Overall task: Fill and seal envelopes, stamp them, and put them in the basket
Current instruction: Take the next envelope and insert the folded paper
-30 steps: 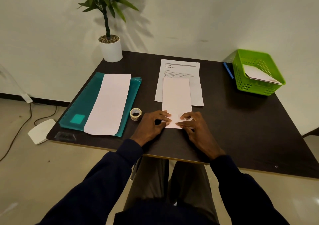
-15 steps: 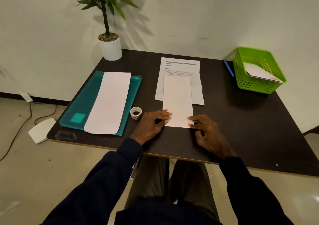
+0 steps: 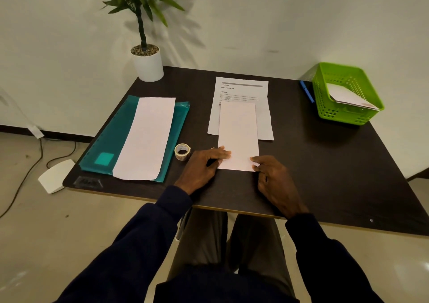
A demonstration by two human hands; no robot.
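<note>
The envelope [image 3: 238, 133] lies flat at the near middle of the desk [image 3: 325, 163]. It looks thin, light and limp, so it is probably best pinched at a near corner. The left hand [image 3: 202, 165] presses flat fingers on its near left edge, as before, while the right hand [image 3: 276, 182], fingers curled, has slid from mid-edge to the near right corner; whether it pinches is unclear.

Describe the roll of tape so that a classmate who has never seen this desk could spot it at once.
On the dark table, find the teal folder on the left. The roll of tape sits between the folder's near right corner and the person's left hand. It alone is small and round, a pale ring where all else lies flat.
</note>
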